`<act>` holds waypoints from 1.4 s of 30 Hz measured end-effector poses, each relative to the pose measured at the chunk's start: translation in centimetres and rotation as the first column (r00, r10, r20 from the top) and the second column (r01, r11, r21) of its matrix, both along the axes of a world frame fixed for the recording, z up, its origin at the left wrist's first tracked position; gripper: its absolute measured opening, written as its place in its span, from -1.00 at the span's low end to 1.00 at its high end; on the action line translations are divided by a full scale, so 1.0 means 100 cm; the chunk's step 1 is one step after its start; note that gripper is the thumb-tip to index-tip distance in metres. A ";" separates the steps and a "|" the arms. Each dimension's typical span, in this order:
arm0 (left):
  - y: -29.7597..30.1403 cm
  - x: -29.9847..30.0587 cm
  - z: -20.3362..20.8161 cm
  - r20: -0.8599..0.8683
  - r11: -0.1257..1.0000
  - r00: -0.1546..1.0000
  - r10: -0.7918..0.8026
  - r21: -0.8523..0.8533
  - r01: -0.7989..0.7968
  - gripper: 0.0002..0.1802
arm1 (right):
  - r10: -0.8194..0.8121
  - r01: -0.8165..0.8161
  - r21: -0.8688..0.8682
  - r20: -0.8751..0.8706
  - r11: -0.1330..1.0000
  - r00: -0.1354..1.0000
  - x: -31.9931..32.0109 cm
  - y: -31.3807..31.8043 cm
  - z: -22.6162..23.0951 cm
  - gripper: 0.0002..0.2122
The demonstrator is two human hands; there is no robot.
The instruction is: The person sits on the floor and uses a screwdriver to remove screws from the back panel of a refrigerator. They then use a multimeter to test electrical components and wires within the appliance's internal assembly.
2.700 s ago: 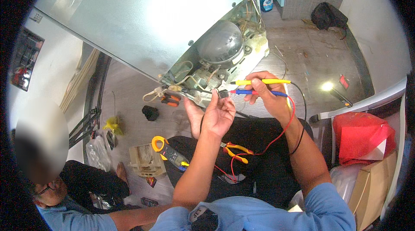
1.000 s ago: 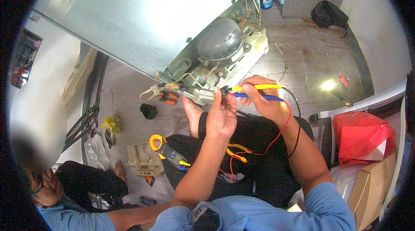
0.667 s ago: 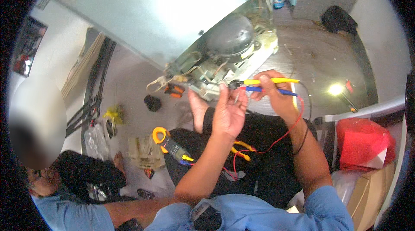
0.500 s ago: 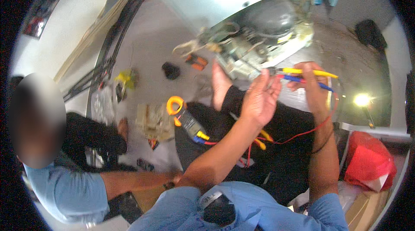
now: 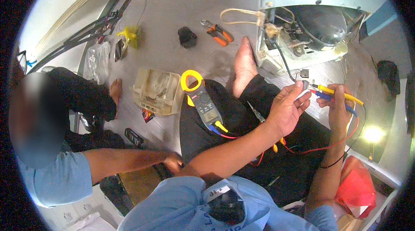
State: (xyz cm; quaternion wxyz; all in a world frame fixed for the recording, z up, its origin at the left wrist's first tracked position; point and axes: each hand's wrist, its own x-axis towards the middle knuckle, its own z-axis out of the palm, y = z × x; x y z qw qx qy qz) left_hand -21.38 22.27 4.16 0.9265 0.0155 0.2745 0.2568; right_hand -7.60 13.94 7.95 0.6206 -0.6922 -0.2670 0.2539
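Note:
My left hand is closed on the grey plug at the end of a black cable. The cable runs to the compressor compartment of a white appliance. In my right hand are two test probes, a yellow probe and a blue probe, held together with tips toward the plug. I cannot tell if the tips touch its pins. A yellow-and-grey clamp meter lies on my left thigh, with red and black leads plugged into it.
Pliers with orange handles and a black clump lie on the floor. Left of my knee is a beige plastic tray. A co-worker's arm reaches in from the left. A lit lamp and red bag are at right.
My view has shifted, so the scene sits differently in the picture. Both hands keep their hold on the plug and probes.

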 end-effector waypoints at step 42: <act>0.001 0.012 0.008 -0.019 0.989 0.990 0.141 0.045 -0.140 -0.81 | 0.041 -0.051 0.080 0.120 0.996 0.992 0.002 -0.007 -0.003 -0.62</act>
